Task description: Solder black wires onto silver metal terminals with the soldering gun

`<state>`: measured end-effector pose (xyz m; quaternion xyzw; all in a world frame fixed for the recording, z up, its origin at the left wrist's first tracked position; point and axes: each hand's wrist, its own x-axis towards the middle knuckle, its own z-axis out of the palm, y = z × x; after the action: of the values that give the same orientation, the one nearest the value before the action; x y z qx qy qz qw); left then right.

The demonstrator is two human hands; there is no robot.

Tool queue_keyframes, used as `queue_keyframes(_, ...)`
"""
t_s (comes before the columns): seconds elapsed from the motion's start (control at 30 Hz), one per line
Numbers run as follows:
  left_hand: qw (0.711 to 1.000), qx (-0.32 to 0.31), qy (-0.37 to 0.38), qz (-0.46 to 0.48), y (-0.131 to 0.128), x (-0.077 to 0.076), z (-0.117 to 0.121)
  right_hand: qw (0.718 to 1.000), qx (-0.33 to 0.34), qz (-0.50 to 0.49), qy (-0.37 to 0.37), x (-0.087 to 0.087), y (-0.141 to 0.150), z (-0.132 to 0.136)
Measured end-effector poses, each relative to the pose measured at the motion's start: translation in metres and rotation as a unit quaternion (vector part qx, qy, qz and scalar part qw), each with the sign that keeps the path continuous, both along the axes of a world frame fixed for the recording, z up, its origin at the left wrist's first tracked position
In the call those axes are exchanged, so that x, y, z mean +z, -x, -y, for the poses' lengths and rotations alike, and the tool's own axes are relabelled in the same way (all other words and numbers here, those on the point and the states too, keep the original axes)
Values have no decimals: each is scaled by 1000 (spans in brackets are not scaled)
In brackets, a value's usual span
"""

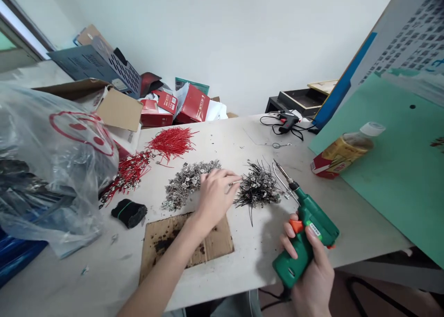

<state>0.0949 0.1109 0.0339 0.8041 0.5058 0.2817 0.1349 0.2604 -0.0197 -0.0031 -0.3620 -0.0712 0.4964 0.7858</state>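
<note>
My right hand (312, 266) is wrapped round the handle of a green soldering gun (314, 220) with an orange trigger. Its metal tip points up and away, beside a pile of short black wires with metal terminals (260, 187). My left hand (217, 192) hovers between that pile and a heap of small silver metal terminals (183, 183). Its fingers are drawn together near the black wires; whatever they pinch is too small to name. Below the left forearm lies a scorched piece of cardboard (222, 240).
Red wires (173, 141) and red wires with terminals (133, 171) lie left, near a black wire bundle (129, 213) and plastic bag (69, 146). Boxes (192, 102) stand behind. A drink bottle (343, 152) and another corded tool (287, 121) are on the right.
</note>
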Motion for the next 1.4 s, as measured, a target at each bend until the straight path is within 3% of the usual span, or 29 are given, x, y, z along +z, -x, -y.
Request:
queue_keyframes(0.17,996,79,-5,-38,70,9,6,1000,12,-25,11,-1,-2,1)
queue_keyframes(0.27,991,71,-8,-109,87,9,9,999,10,-30,17,-1,-2,1)
queue_keyframes(0.6,978,50,-65,-192,40,-9,8,999,19,-24,13,1,-2,2)
queue_keyframes(1.03,984,46,-78,-153,44,-9,14,999,25,-28,-3,-4,-4,2)
queue_keyframes(1.23,988,15,-83,-128,65,1,45,999,35,-28,1,-3,-4,3)
queue_keyframes(1.4,993,-29,-75,-90,77,-13,81,999,34,-18,-5,-2,-3,3)
